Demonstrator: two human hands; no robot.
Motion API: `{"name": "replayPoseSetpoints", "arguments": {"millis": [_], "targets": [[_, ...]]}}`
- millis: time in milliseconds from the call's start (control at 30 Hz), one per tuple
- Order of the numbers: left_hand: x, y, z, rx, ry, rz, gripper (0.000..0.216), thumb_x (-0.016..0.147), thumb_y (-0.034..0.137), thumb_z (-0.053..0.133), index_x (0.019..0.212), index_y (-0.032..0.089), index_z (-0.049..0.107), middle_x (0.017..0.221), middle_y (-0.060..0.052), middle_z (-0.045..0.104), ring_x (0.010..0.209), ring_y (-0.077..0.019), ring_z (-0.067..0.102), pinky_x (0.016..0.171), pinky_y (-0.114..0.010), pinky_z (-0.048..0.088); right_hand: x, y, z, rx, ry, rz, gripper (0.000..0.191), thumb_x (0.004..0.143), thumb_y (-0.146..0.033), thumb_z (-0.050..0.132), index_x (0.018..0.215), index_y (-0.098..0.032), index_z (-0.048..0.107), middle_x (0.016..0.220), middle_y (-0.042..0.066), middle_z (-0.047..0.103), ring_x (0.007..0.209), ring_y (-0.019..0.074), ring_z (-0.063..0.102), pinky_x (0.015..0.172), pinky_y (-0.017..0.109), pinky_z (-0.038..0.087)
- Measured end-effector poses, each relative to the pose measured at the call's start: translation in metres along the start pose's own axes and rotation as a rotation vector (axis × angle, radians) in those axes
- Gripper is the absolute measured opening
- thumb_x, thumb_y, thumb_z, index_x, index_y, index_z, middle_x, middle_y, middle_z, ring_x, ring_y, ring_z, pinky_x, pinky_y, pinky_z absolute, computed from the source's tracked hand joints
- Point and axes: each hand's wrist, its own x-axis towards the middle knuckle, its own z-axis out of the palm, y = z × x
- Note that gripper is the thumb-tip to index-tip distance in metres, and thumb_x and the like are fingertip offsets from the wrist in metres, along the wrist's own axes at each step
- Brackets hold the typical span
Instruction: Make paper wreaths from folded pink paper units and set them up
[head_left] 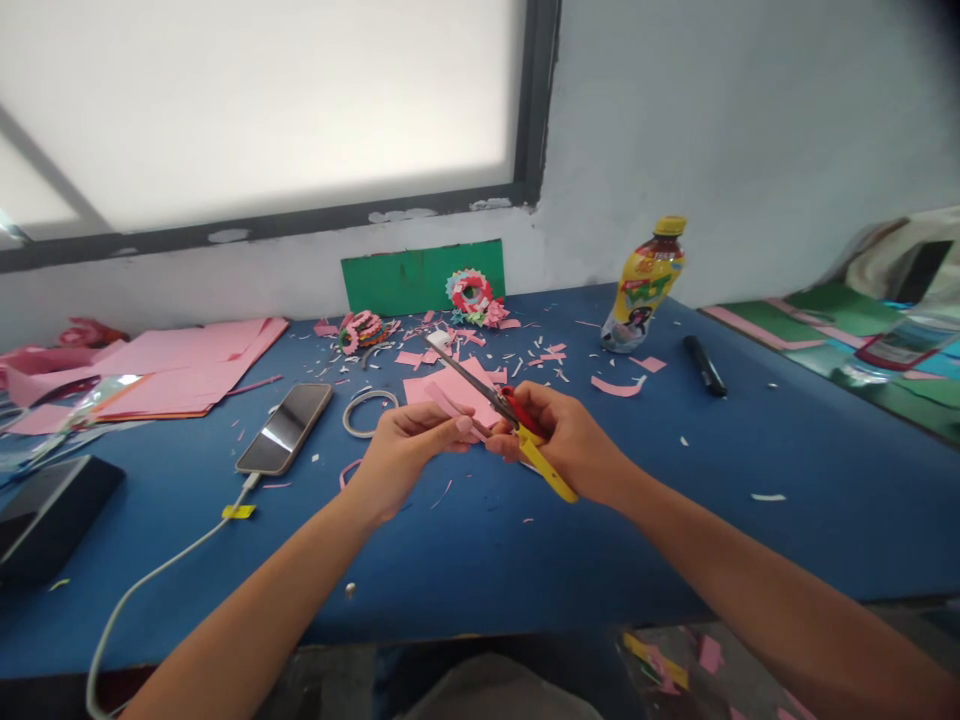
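My left hand (420,445) pinches a narrow pink paper strip (448,402) between thumb and fingers, above the middle of the blue table. My right hand (566,435) is wrapped round a pair of scissors (555,470) with yellow and red handles. The scissor blades point up and to the left, just behind the strip. Fingertips of my right hand meet the strip's near end, close to my left thumb. Under and beyond the hands lies a pink paper sheet (450,385), partly covered by them. Left of it rests a roll of white tape (369,410).
Paper scraps litter the blue table (525,570). A charging phone (286,430), stacked pink paper (187,365) and a black box (56,515) are left. A drink bottle (645,285) and black pen (703,365) stand and lie right. Paper rings (470,292) sit by a green board (405,280).
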Motion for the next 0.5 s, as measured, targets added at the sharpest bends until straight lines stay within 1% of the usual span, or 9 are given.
{"name": "replayPoseSetpoints", "arguments": {"millis": [167,300,400,500], "targets": [[-0.0014,0.0005,0.0041,0.102,0.064,0.115,0.006,0.066,0.022,0.072,0.069,0.017,0.073,0.066,0.000,0.069,0.059,-0.0072,0.060,0.058,-0.014,0.049,0.0002,0.0030,-0.0004,0.021,-0.008,0.054,0.040,0.051,-0.031,0.079,0.071,-0.018,0.046,0.063,-0.006,0.049,0.054,0.0073,0.046,0.052,0.022,0.039],[-0.0031,0.0011,0.0074,0.133,0.117,0.182,0.005,0.066,0.022,0.073,0.066,0.017,0.072,0.063,0.001,0.068,0.056,-0.0067,0.060,0.056,-0.013,0.049,0.0018,0.0016,0.0029,0.051,0.031,0.098,0.045,0.044,-0.030,0.081,0.069,-0.018,0.046,0.062,-0.007,0.048,0.055,0.0072,0.047,0.054,0.022,0.040],[-0.0031,-0.0021,0.0078,0.072,0.133,0.165,0.007,0.069,0.025,0.070,0.066,0.018,0.070,0.065,0.000,0.070,0.058,-0.0085,0.063,0.054,-0.014,0.050,0.0029,-0.0003,0.0057,0.060,0.060,0.089,0.046,0.040,-0.029,0.083,0.067,-0.018,0.046,0.062,-0.007,0.050,0.055,0.0066,0.046,0.053,0.021,0.039],[-0.0025,-0.0050,0.0071,0.004,0.121,0.115,0.008,0.070,0.026,0.070,0.071,0.018,0.071,0.065,0.000,0.070,0.060,-0.0090,0.064,0.053,-0.014,0.050,0.0031,-0.0009,0.0058,0.064,0.058,0.076,0.046,0.041,-0.029,0.082,0.068,-0.018,0.047,0.062,-0.007,0.051,0.054,0.0067,0.047,0.052,0.021,0.039]]}}
